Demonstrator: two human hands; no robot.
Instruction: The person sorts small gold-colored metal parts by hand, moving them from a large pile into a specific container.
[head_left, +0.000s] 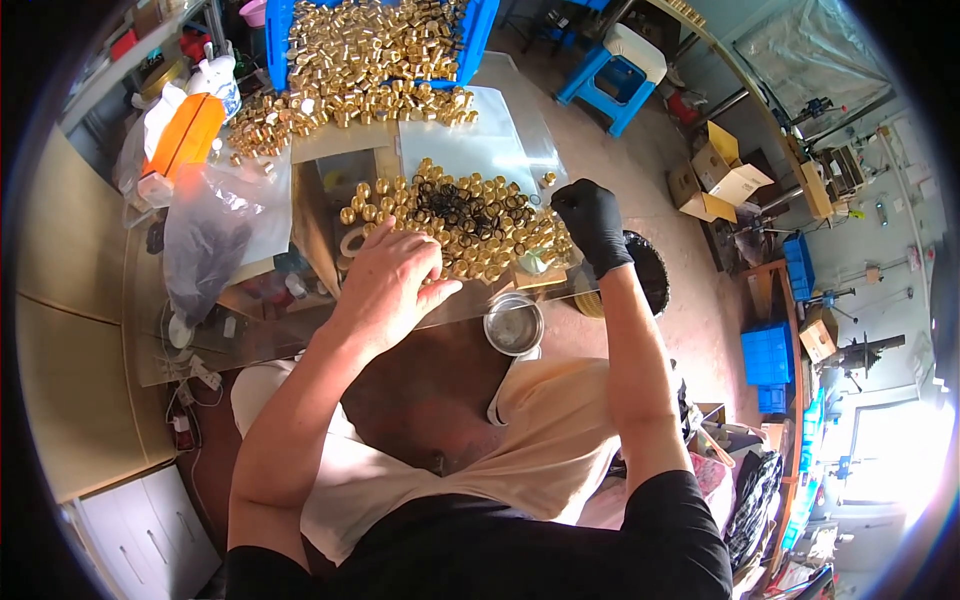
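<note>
My bare left hand (392, 278) rests palm-down at the near edge of a heap of small brass caps (500, 235) mixed with black rubber rings (455, 207) on a glass-topped table (290, 330). Whether its fingers hold a cap is hidden. My right hand (592, 222), in a black glove, hovers curled at the right side of the heap, fingers pinched together; any piece in them is too small to make out. A small steel bowl (513, 323) sits at the table's near edge between my forearms.
A blue crate (478, 35) at the back spills many more brass caps (350, 100) onto the table. A clear plastic bag (215, 235) and an orange-and-white bottle (185, 135) lie at the left. A blue stool (620, 70) and cardboard boxes (725, 175) stand on the floor to the right.
</note>
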